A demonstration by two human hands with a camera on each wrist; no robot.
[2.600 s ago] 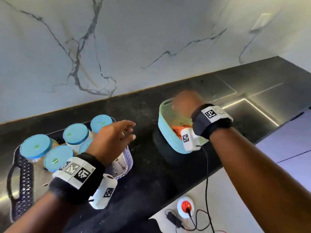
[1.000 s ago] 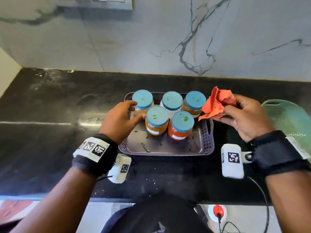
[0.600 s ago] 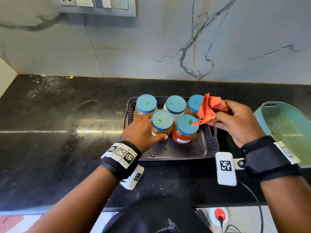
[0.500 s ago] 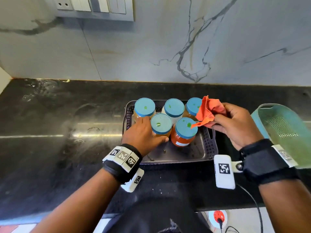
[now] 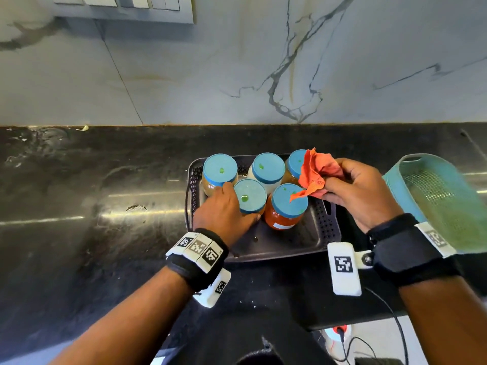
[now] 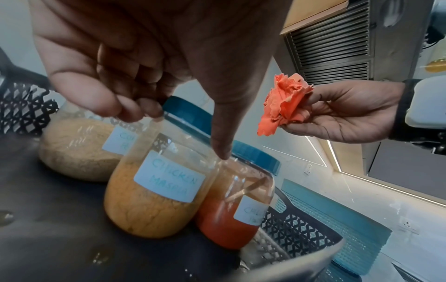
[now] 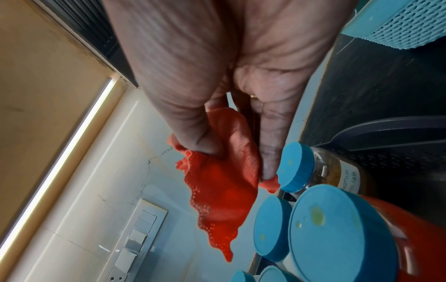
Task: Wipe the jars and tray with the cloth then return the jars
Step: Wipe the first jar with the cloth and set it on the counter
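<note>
Several blue-lidded jars stand in a dark perforated tray [image 5: 324, 227] on the black counter. My left hand [image 5: 229, 209] grips the front-left jar [image 5: 250, 196] of orange powder. In the left wrist view the fingertips [image 6: 135, 108] sit at that jar's [image 6: 154, 200] neck under the lid, with the thumb on its other side. My right hand [image 5: 350, 191] pinches a crumpled orange cloth [image 5: 316, 169]. It holds the cloth above the back-right jar [image 5: 295, 160] and the red front-right jar [image 5: 288, 204]. The cloth [image 7: 222, 190] hangs from thumb and fingers over the lids.
A teal perforated basket [image 5: 442, 201] sits right of the tray, behind my right wrist. Bare black counter [image 5: 79, 206] stretches to the left. A marble wall with a switch panel [image 5: 131, 6] rises behind. A cable runs to a socket [image 5: 340, 330] below the counter edge.
My right hand took the cloth from the basket and brought it over the right-hand jars. My left hand moved from the back-left jar to the front-left one and closed round it.
</note>
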